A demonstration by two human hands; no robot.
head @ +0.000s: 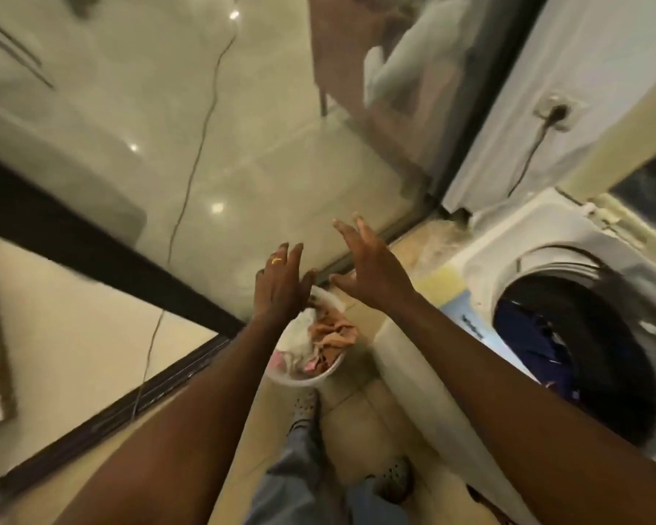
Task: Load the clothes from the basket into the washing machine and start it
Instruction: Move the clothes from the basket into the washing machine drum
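Note:
A white round basket (306, 384) stands on the floor ahead of my feet, holding peach, white and pink clothes (330, 335). Both arms stretch out above it. My left hand (281, 282), with a gold ring on one finger, hovers over the basket's far rim, fingers spread and empty. My right hand (368, 267) is a little to the right, also open and empty. The top-loading washing machine (481, 255) stands at the right with its drum open, and dark blue clothes (534, 335) lie inside.
A dark sliding-door frame (129, 267) runs diagonally across the left. A thin cable (190, 183) trails over the glossy tiled floor beyond it. A plug sits in a wall socket (555, 111) above the machine. My shoes (394, 479) stand on beige tiles.

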